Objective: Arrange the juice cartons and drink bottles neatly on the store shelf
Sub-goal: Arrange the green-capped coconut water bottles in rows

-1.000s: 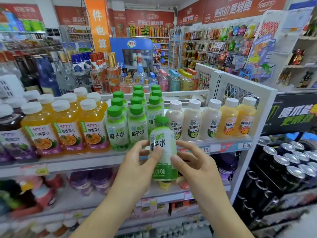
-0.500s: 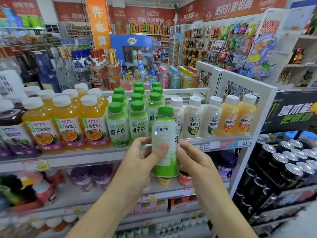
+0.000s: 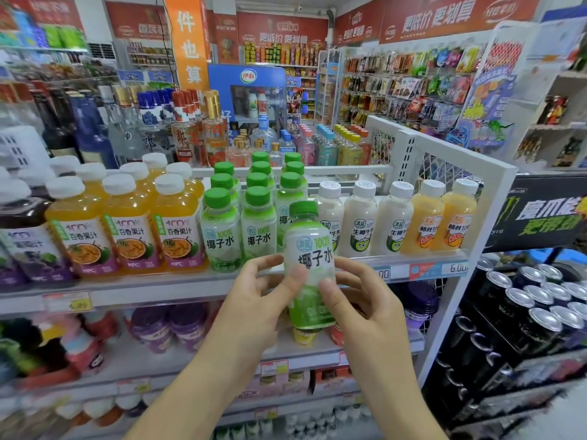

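A coconut-water bottle (image 3: 308, 255) with a green cap stands upright in the air just in front of the white shelf edge (image 3: 190, 285). My left hand (image 3: 254, 309) holds its left side with the thumb across the label. My right hand (image 3: 365, 309) holds its right side, thumb on the lower label. Behind it on the shelf stand rows of the same green-capped bottles (image 3: 220, 230), with a gap in the front of the third row. Orange passion-fruit juice bottles (image 3: 127, 223) stand to their left; white coconut-milk bottles (image 3: 360, 219) and two orange drink bottles (image 3: 457, 214) to their right.
Liquor and water bottles (image 3: 190, 128) fill the shelf level behind. Lower shelves (image 3: 152, 328) hold purple and red drinks. A black rack of cans (image 3: 540, 300) stands at the right, past the white shelf end frame (image 3: 460, 160). Price tags (image 3: 438, 269) line the shelf edge.
The bottle has turned in my hands so its label now faces me. It has also risen a little toward the shelf edge.
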Demonstrator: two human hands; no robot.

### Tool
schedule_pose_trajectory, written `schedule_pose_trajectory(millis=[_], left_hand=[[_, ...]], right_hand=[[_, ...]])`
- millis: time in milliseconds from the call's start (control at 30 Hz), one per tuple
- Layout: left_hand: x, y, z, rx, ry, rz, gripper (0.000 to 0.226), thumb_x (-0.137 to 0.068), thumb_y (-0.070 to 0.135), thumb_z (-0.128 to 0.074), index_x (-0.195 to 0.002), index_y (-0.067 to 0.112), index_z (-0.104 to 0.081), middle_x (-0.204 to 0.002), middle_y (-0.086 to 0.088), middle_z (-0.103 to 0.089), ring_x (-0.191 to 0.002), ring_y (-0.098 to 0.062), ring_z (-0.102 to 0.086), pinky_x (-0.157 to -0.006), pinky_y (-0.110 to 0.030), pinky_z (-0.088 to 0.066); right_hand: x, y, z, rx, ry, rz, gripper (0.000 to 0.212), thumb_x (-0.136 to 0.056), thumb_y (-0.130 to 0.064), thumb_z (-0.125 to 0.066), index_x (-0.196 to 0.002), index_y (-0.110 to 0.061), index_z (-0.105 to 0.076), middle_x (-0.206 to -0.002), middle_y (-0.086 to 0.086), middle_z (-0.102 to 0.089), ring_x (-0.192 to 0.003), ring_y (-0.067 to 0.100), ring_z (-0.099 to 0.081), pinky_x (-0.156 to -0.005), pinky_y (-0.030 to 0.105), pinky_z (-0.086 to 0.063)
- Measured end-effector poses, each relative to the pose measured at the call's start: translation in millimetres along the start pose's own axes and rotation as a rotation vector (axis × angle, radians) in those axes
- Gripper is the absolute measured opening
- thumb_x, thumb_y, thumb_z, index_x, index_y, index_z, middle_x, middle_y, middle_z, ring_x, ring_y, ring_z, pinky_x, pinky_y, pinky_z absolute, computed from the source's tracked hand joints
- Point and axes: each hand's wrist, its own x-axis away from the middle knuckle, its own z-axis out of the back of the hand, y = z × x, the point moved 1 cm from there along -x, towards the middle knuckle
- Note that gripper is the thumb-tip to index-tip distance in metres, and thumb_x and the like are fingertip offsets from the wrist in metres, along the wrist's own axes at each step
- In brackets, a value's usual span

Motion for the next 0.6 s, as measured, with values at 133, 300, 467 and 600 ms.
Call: schedule_pose_trajectory(millis=[133, 300, 467, 600], left_hand=[[-0.9, 1.8, 4.4, 0.136, 0.033, 0.037, 0.045, -0.098, 0.038, -0.064, -0.130, 0.007, -0.059, -0.107, -0.018, -0.079, -0.091, -0.036, -0.076, -0.084, -0.052, -0.049], [-0.5, 0.2, 5.4, 0.057, -0.024, 0.047, 0.035, -0.105, 0.039, -0.055, -0.132, 0.020, -0.066, -0.118, -0.010, -0.078, -0.100, -0.029, -0.076, -0.089, -0.050, -0.055], [6.1, 3.7, 0.5, -0.067, -0.145, 0.038, 0.047, -0.090, 0.056, -0.064, -0.132, 0.037, -0.069, -0.126, 0.008, -0.076, -0.118, -0.019, -0.073, -0.111, -0.053, -0.050], [5.2, 4.9, 5.1, -0.063, -0.118, 0.001, 0.046, -0.088, 0.049, -0.083, -0.130, 0.034, -0.071, -0.125, 0.000, -0.077, -0.117, -0.029, -0.073, -0.107, -0.066, -0.050]], right_hand=[[-5.8, 1.7, 7.3, -0.129, -0.046, -0.054, 0.029, -0.099, -0.018, -0.074, -0.122, -0.036, -0.076, -0.107, -0.002, -0.078, -0.103, 0.020, -0.074, -0.086, 0.038, -0.062], [-4.7, 1.1, -0.1, -0.144, -0.132, -0.080, 0.037, -0.099, -0.011, -0.073, -0.131, -0.030, -0.073, -0.118, -0.003, -0.080, -0.115, 0.018, -0.074, -0.099, 0.045, -0.058], [-1.6, -1.6, -0.8, -0.025, 0.008, 0.030, 0.037, -0.098, -0.006, -0.072, -0.123, -0.033, -0.076, -0.108, -0.008, -0.080, -0.102, 0.010, -0.075, -0.091, 0.038, -0.063], [0.0, -2.4, 1.0, -0.069, -0.024, 0.035, 0.036, -0.100, -0.008, -0.069, -0.120, -0.036, -0.080, -0.112, -0.001, -0.080, -0.102, 0.019, -0.075, -0.091, 0.046, -0.063]])
